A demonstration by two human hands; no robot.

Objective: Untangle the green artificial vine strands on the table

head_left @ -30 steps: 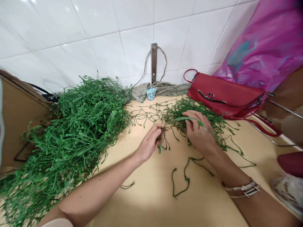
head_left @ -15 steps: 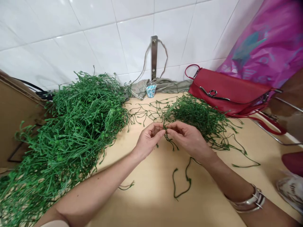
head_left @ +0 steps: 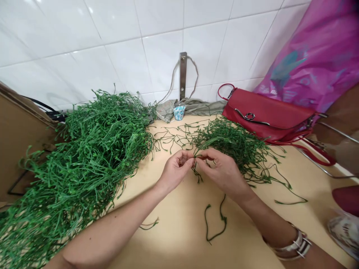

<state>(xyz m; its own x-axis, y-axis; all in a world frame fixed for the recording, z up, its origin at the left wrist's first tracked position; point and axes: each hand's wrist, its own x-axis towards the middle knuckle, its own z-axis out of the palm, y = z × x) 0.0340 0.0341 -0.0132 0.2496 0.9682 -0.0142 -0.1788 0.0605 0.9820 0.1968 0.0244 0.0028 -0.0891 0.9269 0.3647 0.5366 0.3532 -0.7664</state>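
Working beside a heaped mass of green plastic vine strands (head_left: 84,149), the left hand (head_left: 177,170) and right hand (head_left: 224,173) meet, both fingertips clenched on a thin green plastic strand (head_left: 196,172), whose forked end hangs down toward the person. The right hand lies nearer a looser green tangle (head_left: 232,144), just before a red leather handbag (head_left: 266,116).

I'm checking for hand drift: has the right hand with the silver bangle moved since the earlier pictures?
Yes. The right hand has moved left and lower in the view, judged against the steel bracket on the white tiled wall.
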